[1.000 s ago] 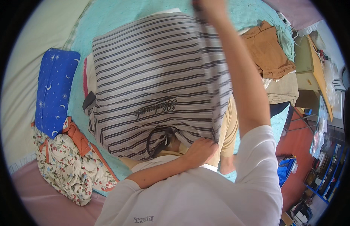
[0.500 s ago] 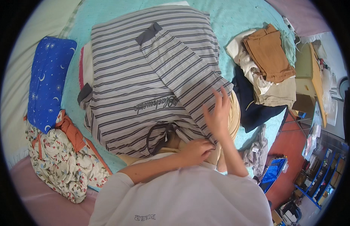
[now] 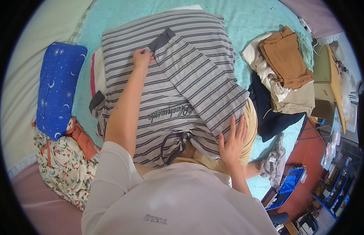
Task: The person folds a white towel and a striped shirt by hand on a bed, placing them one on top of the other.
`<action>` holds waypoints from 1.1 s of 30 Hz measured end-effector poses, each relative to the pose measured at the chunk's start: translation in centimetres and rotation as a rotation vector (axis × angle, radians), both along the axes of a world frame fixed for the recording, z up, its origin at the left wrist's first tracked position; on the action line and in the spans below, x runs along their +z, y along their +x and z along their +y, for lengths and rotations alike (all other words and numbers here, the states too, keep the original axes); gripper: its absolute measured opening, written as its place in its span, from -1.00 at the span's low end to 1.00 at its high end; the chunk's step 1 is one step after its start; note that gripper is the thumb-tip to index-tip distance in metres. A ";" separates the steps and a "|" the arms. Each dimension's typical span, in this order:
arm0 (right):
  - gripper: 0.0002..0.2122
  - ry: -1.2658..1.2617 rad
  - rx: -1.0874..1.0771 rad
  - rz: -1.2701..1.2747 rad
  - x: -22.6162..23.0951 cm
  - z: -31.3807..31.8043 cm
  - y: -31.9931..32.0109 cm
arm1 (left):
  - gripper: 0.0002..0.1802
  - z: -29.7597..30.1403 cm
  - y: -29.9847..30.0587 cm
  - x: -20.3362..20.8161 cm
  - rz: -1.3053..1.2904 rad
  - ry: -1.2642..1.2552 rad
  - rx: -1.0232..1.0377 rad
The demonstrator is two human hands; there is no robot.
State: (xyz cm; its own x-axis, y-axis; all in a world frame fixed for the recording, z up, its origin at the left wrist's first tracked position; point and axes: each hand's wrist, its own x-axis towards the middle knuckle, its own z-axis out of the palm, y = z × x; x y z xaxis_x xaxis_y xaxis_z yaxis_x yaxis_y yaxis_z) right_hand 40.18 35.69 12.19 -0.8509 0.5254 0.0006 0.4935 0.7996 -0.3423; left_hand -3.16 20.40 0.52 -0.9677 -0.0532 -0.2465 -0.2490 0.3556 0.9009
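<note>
A turquoise bed cover [image 3: 244, 23] lies under everything, and in its middle the grey striped shirt [image 3: 162, 90] is spread, its near end reaching the person's lap. To its right there is a pile of clothes [image 3: 286, 56] with a brown garment on top; to its left, a blue pillow [image 3: 61, 90]. The shirt seems only partly folded in: the right-side sleeve [image 3: 203, 74] lies slantwise across the front toward far left — this part looks almost done — while the left-side sleeve [image 3: 99, 118] is not yet brought over. The right hand [image 3: 233, 141] rests on the near part of the crossed sleeve, its fingers spread, gripping nothing. The left hand [image 3: 143, 58] is farther away, fingers bent, beside the dark cuff [image 3: 162, 40]; whether it pinches the cloth, I cannot tell. The other cuff [image 3: 96, 101] sticks out at left, so that side, I judge, is what remains.
</note>
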 end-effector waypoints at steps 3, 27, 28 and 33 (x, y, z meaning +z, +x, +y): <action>-0.31 0.015 -0.013 -0.027 0.2 0.2 0.0 | -0.63 0.5 -1.5 3.0 -0.266 0.173 -0.154; -0.41 -0.047 0.045 0.155 3.3 -1.5 -9.6 | -0.76 8.2 14.9 7.4 0.852 -0.240 -1.177; -0.46 0.002 0.111 0.148 2.0 -1.5 -11.5 | -0.74 8.3 15.5 7.1 0.866 -0.202 -1.202; -0.33 0.277 0.114 -0.238 -5.6 1.1 -9.3 | -0.39 7.6 11.9 4.1 1.027 -0.575 -1.402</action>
